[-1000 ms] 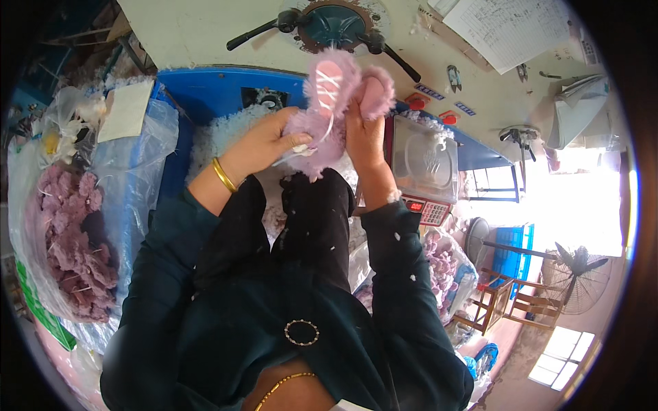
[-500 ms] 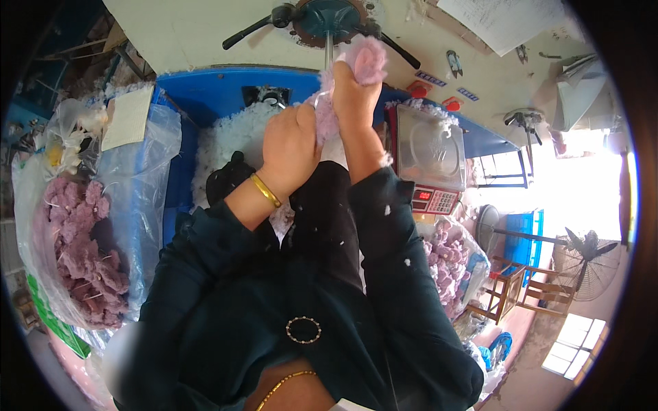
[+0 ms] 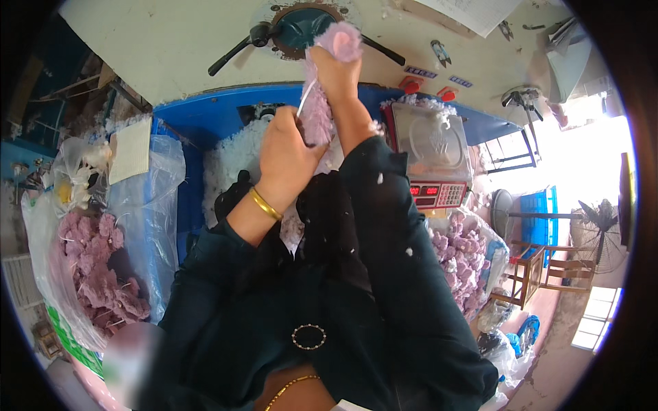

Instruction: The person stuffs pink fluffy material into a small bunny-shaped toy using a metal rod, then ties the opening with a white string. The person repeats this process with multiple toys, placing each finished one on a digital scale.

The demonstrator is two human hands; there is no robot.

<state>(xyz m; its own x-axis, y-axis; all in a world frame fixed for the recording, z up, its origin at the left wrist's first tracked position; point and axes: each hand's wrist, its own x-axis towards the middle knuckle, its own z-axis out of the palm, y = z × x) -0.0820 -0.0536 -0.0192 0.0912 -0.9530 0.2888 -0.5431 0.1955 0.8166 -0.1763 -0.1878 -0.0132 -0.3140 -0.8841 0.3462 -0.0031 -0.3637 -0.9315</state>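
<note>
Hidden: fluffy pink plush piece [image 3: 319, 113] partly covered by both hands.
Right hand [image 3: 336, 65]: raised, gripping its top (at the round blue machine nozzle [image 3: 301, 24]).
Left hand [image 3: 288, 154]: closed around its lower part.

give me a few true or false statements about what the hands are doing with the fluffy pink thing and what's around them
1. Both hands hold the pink plush piece up in front of the round teal machine part. True: the right hand grips its top and the left hand its lower end.
2. The left wrist is bare. False: it wears a gold bangle.
3. A digital scale stands to the person's right. True.
4. The clear bag at the left is full of green pieces. False: it holds pink plush pieces.
5. White stuffing lies in the blue bin ahead. True.
</note>
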